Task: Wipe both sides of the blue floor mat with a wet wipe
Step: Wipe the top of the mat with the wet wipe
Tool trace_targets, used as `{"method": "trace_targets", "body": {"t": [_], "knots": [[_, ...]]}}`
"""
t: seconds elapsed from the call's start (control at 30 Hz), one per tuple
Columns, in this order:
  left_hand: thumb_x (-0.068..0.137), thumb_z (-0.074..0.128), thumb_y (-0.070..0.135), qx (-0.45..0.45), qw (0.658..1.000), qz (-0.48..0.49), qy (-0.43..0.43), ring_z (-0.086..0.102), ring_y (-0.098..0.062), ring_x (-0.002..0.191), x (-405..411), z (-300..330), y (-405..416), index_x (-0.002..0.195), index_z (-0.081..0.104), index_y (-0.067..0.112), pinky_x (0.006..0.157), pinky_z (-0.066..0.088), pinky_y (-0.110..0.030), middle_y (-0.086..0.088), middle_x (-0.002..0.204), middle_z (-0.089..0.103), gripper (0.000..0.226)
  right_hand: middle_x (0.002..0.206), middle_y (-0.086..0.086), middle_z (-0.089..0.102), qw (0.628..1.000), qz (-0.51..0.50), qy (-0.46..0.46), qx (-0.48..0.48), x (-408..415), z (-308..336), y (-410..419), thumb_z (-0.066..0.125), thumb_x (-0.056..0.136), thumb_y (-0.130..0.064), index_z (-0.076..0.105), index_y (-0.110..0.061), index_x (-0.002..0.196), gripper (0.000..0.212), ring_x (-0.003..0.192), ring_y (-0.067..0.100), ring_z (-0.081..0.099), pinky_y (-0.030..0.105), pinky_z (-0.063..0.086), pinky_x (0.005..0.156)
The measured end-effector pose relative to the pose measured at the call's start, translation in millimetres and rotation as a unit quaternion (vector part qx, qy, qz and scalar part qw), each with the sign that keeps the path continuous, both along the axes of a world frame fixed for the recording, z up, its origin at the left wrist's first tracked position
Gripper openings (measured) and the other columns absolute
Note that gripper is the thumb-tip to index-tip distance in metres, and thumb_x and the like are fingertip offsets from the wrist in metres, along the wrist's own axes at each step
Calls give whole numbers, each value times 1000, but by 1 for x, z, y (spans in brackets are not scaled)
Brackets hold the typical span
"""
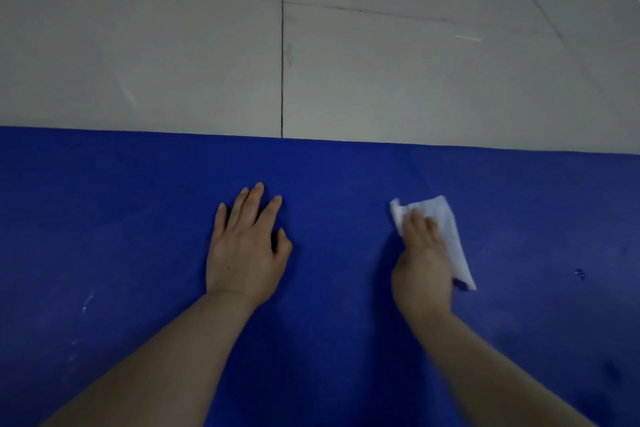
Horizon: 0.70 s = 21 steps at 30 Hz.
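While left hand (244, 246) presses flat on blue mat (121, 236), right hand (424, 263) grips wet wipe (450, 236); tiled floor (173, 45) beyond.

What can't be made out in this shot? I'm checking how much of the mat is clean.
- Blue mat: cut off by the left, right and bottom edges of the head view; its full extent is unknown.
- Its underside: hidden, face down on the tiled floor.
- Wet wipe: partly covered by the right hand and blurred.
- Mat under the left hand: covered.
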<state>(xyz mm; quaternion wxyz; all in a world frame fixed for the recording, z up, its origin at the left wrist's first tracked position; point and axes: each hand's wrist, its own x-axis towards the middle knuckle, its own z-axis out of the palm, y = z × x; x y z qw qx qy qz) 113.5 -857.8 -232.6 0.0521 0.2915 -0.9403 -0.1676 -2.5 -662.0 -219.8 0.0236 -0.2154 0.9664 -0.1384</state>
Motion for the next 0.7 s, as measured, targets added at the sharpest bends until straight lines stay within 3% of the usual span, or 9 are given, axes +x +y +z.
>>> {"method": "trace_targets", "body": {"t": [0.1, 0.23, 0.3, 0.33, 0.4, 0.53, 0.6, 0.7], "knots": [[95, 42, 31, 6, 1000, -3, 0, 12, -17, 147, 0, 2, 0, 147, 37, 21, 119, 1, -39, -1, 159, 18, 53, 132, 11, 56, 992, 111, 32, -53, 50, -16, -39, 56, 61, 19, 48, -8, 132, 77, 125, 33, 49, 45, 44, 101], [96, 39, 33, 1, 1000, -9, -4, 10, -17, 147, 2, 2, -1, 148, 34, 22, 118, -1, -37, -1, 160, 15, 53, 143, 3, 48, 972, 227, 20, -57, 69, -27, -37, 51, 61, 12, 52, -9, 133, 75, 136, 21, 37, 36, 22, 112], [95, 38, 34, 2, 1000, -8, -4, 10, -16, 147, 2, 2, 0, 148, 33, 22, 118, -1, -37, -1, 160, 15, 54, 138, 11, 52, 978, 201, 43, -38, 42, -23, -12, 52, 60, 17, 56, -4, 129, 73, 131, 23, 40, 31, 23, 112], [95, 38, 34, 2, 1000, -8, -4, 10, -16, 147, 1, 2, 0, 148, 33, 22, 119, -1, -37, -1, 160, 15, 54, 134, 14, 55, 985, 161, 51, -48, 28, -20, 2, 51, 60, 21, 58, -1, 126, 69, 127, 25, 43, 32, 30, 110], [95, 37, 34, -1, 1000, -7, -4, 11, -17, 147, 0, 2, 0, 148, 34, 22, 118, 0, -37, -1, 160, 17, 54, 136, 16, 53, 997, 37, 20, -60, 2, -9, 18, 51, 62, 28, 58, 2, 125, 69, 127, 31, 47, 45, 42, 102], [94, 40, 33, 0, 1000, -4, -4, 15, -18, 147, 0, 0, 1, 146, 38, 22, 119, 3, -39, -2, 158, 21, 53, 144, 12, 44, 994, -101, -8, -42, -41, 0, -11, 43, 79, 15, 48, 0, 133, 56, 133, 32, 37, 46, 34, 108], [93, 37, 34, -8, 1000, 0, -2, 22, -19, 145, 0, -1, 1, 143, 44, 21, 119, 9, -42, -3, 156, 27, 52, 135, 14, 48, 996, -74, -5, -45, -47, 1, -54, 45, 83, 7, 50, -1, 127, 45, 124, 30, 42, 39, 38, 102], [86, 26, 40, -21, 1000, -2, -1, 29, -22, 142, 0, -3, 0, 138, 50, 20, 117, 17, -45, -5, 153, 35, 61, 135, 11, 46, 994, 77, -50, -63, -30, 6, -124, 46, 89, -2, 48, -6, 130, 42, 126, 25, 40, 32, 30, 104]]}}
